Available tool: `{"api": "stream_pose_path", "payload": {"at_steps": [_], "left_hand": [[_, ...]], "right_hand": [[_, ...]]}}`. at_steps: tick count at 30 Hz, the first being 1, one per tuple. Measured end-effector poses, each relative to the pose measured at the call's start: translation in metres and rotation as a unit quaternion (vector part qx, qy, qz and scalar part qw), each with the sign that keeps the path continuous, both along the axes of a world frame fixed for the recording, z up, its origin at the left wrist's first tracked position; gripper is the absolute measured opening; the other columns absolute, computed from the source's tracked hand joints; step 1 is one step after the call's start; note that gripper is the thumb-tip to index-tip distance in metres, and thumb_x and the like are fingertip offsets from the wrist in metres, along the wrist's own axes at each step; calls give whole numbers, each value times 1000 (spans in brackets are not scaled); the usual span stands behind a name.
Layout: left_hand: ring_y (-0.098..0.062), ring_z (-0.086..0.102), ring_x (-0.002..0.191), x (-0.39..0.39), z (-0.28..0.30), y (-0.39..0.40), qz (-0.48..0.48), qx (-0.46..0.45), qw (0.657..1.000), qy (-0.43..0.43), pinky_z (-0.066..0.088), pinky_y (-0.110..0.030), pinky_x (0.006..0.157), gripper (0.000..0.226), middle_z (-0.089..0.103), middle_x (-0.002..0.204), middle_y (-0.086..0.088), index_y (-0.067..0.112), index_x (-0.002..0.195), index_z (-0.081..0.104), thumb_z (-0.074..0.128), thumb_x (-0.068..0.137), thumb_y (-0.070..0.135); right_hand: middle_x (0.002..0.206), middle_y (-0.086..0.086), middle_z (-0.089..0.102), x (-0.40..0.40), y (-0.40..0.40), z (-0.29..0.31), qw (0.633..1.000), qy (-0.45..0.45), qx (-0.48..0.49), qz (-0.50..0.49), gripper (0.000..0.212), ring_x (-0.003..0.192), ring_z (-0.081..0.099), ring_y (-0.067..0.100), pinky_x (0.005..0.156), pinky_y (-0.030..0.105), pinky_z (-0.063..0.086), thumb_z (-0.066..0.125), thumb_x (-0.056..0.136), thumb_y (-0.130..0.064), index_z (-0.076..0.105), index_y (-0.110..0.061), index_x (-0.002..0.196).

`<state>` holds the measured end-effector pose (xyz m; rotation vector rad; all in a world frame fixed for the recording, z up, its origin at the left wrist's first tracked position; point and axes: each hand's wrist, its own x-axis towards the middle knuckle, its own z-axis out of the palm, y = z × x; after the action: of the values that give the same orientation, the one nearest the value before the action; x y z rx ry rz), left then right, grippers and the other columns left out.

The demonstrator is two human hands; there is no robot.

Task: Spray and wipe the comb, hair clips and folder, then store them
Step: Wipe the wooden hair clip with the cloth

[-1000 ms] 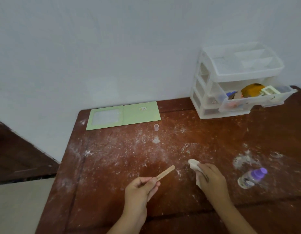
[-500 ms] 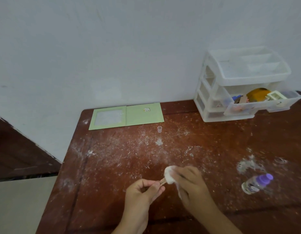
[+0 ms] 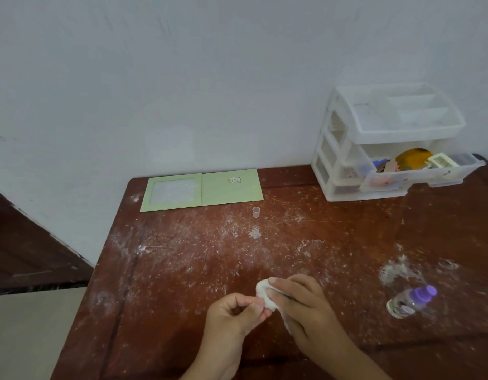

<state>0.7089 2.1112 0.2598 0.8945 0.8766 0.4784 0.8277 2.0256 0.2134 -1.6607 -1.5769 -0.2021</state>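
Note:
My left hand [image 3: 233, 315] pinches one end of a thin tan hair clip; the clip itself is hidden inside the cloth. My right hand [image 3: 300, 300] grips a white cloth [image 3: 264, 293] wrapped around the clip, right beside my left fingertips, low over the table's front middle. A green folder [image 3: 226, 189] lies open and flat at the back of the table against the wall. A small spray bottle [image 3: 411, 301] with a purple top lies on its side at the right.
A white drawer organiser [image 3: 346, 165] stands at the back right, its middle drawer [image 3: 418, 175] pulled out with several small items inside. A small clear cap [image 3: 256, 212] stands near the folder. The brown table [image 3: 182, 256] is dusted with white powder. The table's left edge drops to the floor.
My right hand brought the cloth left onto the clip and now covers it fully. The tan clip, visible a second ago, is hidden. My left hand has stayed put.

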Motion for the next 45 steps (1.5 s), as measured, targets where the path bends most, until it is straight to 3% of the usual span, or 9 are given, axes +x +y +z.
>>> {"api": "stream_pose_path", "payload": {"at_steps": [7,11,13,16,22,29,34,37,45], "left_hand": [[-12,62,43,-3,-1,-2,-16,14,1000,-15,50,-15,43,41,64,47,-12,4,44,65,53,78,-17],[-14,64,46,-8,-11,-1,-9,20,1000,16,52,-16,45,40,68,53,-12,4,42,66,58,74,-17],[-13,67,53,-11,-16,2,-14,50,998,38,53,-16,49,37,71,58,-9,6,43,67,62,72,-16],[-3,67,63,-13,-20,3,-41,155,984,82,50,-11,56,36,73,63,0,14,44,68,68,67,-14],[6,64,71,-11,-13,4,-65,301,944,117,51,-8,67,49,70,75,25,39,64,67,69,69,-10],[5,54,48,-13,-3,5,-3,200,979,33,44,-8,50,36,64,51,7,21,65,71,64,71,-14],[6,57,53,-15,-9,4,30,303,952,23,43,-6,53,39,68,63,14,42,58,72,75,67,4],[6,59,55,-15,-10,6,33,340,940,19,44,-6,53,41,69,65,18,48,57,69,79,61,8],[3,56,56,-20,-14,7,79,422,903,12,41,-3,52,18,67,69,19,49,72,69,65,57,40]], "right_hand": [[124,-9,51,-5,-2,2,998,29,30,44,25,102,45,9,91,15,37,38,98,-20,55,-16,115],[118,-15,51,20,-12,-18,997,44,-18,-56,22,100,46,8,88,18,41,44,92,-25,57,-21,110],[117,-22,54,28,-20,-14,976,165,-38,-135,27,102,50,2,85,19,45,49,85,-24,61,-29,109],[103,-14,67,22,-23,9,884,443,-84,-120,28,94,60,4,76,19,47,54,90,-16,66,-38,103],[64,3,65,2,-9,31,834,548,-69,-12,16,48,55,15,45,25,46,58,84,-33,70,-39,93],[99,-27,61,-4,-6,29,916,395,-37,-59,28,89,58,-3,71,7,44,51,68,-46,61,-58,92],[114,-12,53,-2,1,27,993,76,31,-79,24,102,46,8,92,11,34,41,94,-35,59,-24,106],[115,-5,53,-14,11,28,1000,-25,10,-9,22,101,46,15,90,20,40,38,96,-26,56,-18,106],[103,-2,61,12,7,32,997,-63,-38,-24,20,91,45,14,80,22,42,39,93,-20,57,-17,102]]}}
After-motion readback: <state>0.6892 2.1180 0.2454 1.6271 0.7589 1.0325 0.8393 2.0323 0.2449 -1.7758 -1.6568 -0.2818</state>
